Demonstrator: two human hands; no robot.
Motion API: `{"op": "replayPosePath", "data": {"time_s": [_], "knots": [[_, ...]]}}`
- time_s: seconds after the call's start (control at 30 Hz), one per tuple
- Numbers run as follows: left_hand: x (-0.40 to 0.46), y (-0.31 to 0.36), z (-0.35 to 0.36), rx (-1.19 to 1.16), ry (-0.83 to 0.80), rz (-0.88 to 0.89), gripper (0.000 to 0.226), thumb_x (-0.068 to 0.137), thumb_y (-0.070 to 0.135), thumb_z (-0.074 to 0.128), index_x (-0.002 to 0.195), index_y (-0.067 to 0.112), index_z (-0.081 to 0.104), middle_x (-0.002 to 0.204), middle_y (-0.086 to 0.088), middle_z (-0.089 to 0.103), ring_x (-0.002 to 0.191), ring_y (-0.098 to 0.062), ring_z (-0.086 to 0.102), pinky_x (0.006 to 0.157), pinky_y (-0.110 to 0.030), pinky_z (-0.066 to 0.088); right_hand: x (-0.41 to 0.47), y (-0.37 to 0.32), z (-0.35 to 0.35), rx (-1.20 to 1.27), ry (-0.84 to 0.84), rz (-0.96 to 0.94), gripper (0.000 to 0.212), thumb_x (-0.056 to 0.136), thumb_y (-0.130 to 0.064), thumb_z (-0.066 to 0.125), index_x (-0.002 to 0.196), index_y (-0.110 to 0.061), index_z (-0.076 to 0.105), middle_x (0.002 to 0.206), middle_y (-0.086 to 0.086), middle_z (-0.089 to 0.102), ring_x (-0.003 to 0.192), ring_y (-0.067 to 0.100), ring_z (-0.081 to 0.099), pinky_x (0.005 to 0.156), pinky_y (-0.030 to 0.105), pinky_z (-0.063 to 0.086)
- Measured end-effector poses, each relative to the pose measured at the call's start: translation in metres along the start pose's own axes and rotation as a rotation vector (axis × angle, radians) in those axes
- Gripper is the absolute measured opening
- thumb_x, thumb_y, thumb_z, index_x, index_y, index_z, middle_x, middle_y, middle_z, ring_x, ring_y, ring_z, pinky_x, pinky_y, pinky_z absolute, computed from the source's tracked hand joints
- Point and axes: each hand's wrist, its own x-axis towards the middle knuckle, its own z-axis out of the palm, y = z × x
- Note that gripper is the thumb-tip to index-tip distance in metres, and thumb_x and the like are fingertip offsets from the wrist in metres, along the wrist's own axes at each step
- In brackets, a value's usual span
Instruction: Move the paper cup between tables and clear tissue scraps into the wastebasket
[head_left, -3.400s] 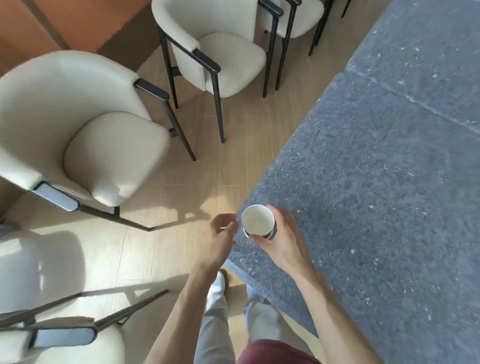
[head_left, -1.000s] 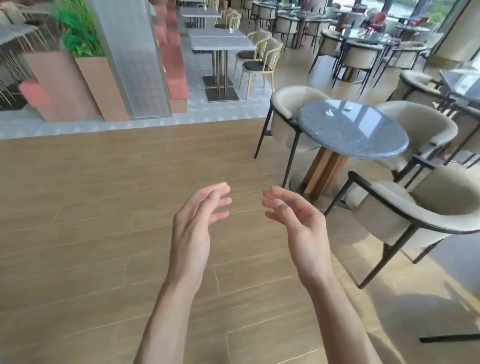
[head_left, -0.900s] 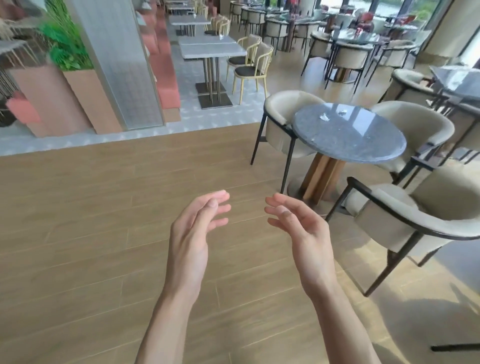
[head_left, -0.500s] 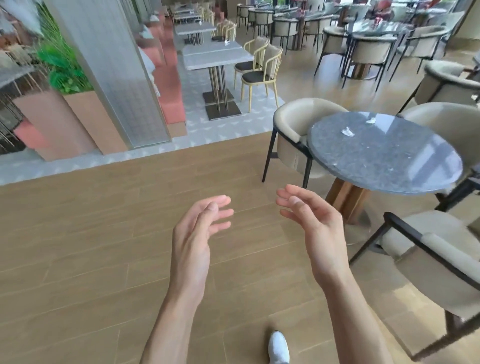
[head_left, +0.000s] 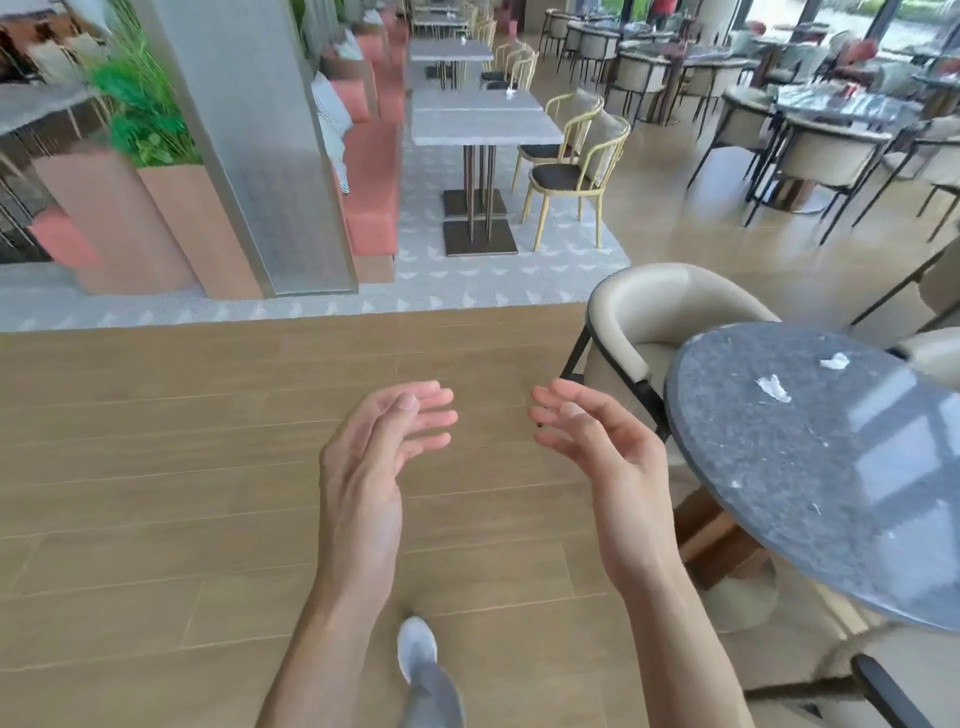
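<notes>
Head view shows both hands, left (head_left: 371, 457) and right (head_left: 602, 452), spread and empty while two tissue scraps (head_left: 773, 387) lie on the round tabletop (head_left: 810, 467); light scraps could slide off when pinched, and no cup or wastebasket shows.

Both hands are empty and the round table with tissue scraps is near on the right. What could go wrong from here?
1. The two tissue scraps are small and light, so the right hand may brush them off the round table.
2. The beige chair stands against the table's edge and may block the approach.
3. No wastebasket is in view, so carried scraps might drop.
</notes>
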Motion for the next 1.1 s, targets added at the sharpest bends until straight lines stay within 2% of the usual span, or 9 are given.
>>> {"op": "replayPosePath", "data": {"time_s": [0.17, 0.3, 0.53, 0.77, 0.9, 1.0, 1.1], "knots": [[0.120, -0.039, 0.008, -0.043, 0.026, -0.006, 0.029, 0.094, 0.026, 0.052, 0.100, 0.007, 0.073, 0.104, -0.013, 0.078, 0.099, -0.031, 0.075, 0.089, -0.043, 0.058, 0.117, 0.035, 0.037, -0.077, -0.035, 0.009, 0.027, 0.094, -0.028, 0.063, 0.115, -0.016, 0.075, 0.113, -0.001, 0.079, 0.108, 0.019, 0.074, 0.097, 0.043, 0.057], [0.237, -0.057, 0.025, -0.066, -0.021, -0.023, 0.028, 0.093, 0.027, 0.053, 0.104, 0.009, 0.072, 0.105, -0.013, 0.078, 0.097, -0.032, 0.075, 0.088, -0.044, 0.058, 0.230, 0.042, 0.077, -0.123, -0.029, 0.009, 0.028, 0.091, -0.032, 0.063, 0.114, -0.020, 0.074, 0.112, -0.003, 0.079, 0.109, 0.015, 0.073, 0.101, 0.046, 0.056], [0.408, -0.063, 0.060, -0.049, -0.107, -0.006, 0.027, 0.093, 0.026, 0.053, 0.107, 0.010, 0.070, 0.108, -0.012, 0.077, 0.098, -0.031, 0.075, 0.087, -0.042, 0.057, 0.389, 0.033, 0.125, -0.116, 0.012, -0.017, 0.031, 0.088, -0.034, 0.063, 0.113, -0.020, 0.074, 0.112, -0.004, 0.078, 0.109, 0.017, 0.073, 0.101, 0.045, 0.057], [0.534, -0.114, 0.098, 0.020, -0.207, -0.033, 0.026, 0.090, 0.024, 0.057, 0.108, 0.010, 0.070, 0.111, -0.006, 0.077, 0.103, -0.024, 0.074, 0.085, -0.033, 0.057, 0.523, 0.068, 0.143, -0.054, 0.006, -0.007, 0.030, 0.088, -0.029, 0.063, 0.113, -0.016, 0.074, 0.111, -0.001, 0.079, 0.110, 0.018, 0.073, 0.095, 0.037, 0.059], [0.618, -0.141, 0.127, 0.059, -0.201, -0.023, 0.027, 0.090, 0.024, 0.057, 0.108, 0.008, 0.070, 0.112, -0.006, 0.076, 0.104, -0.025, 0.073, 0.087, -0.036, 0.056, 0.613, 0.090, 0.140, -0.005, 0.050, 0.003, 0.026, 0.089, -0.029, 0.063, 0.110, -0.019, 0.076, 0.110, -0.003, 0.079, 0.107, 0.017, 0.074, 0.092, 0.034, 0.060], [0.695, -0.153, 0.157, 0.087, -0.204, -0.004, 0.030, 0.091, 0.025, 0.056, 0.108, 0.005, 0.070, 0.111, -0.007, 0.076, 0.104, -0.026, 0.073, 0.090, -0.043, 0.056, 0.696, 0.097, 0.137, 0.010, 0.057, 0.028, 0.019, 0.097, -0.021, 0.065, 0.112, -0.015, 0.075, 0.109, -0.002, 0.079, 0.104, 0.019, 0.075, 0.097, 0.044, 0.058], [0.770, -0.154, 0.191, 0.052, -0.192, 0.033, 0.029, 0.092, 0.025, 0.055, 0.106, 0.006, 0.070, 0.111, -0.010, 0.075, 0.104, -0.029, 0.072, 0.088, -0.041, 0.056, 0.779, 0.092, 0.133, 0.027, 0.071, 0.005, 0.027, 0.091, -0.026, 0.063, 0.113, -0.014, 0.074, 0.109, -0.001, 0.079, 0.103, 0.018, 0.075, 0.095, 0.040, 0.060]]}}
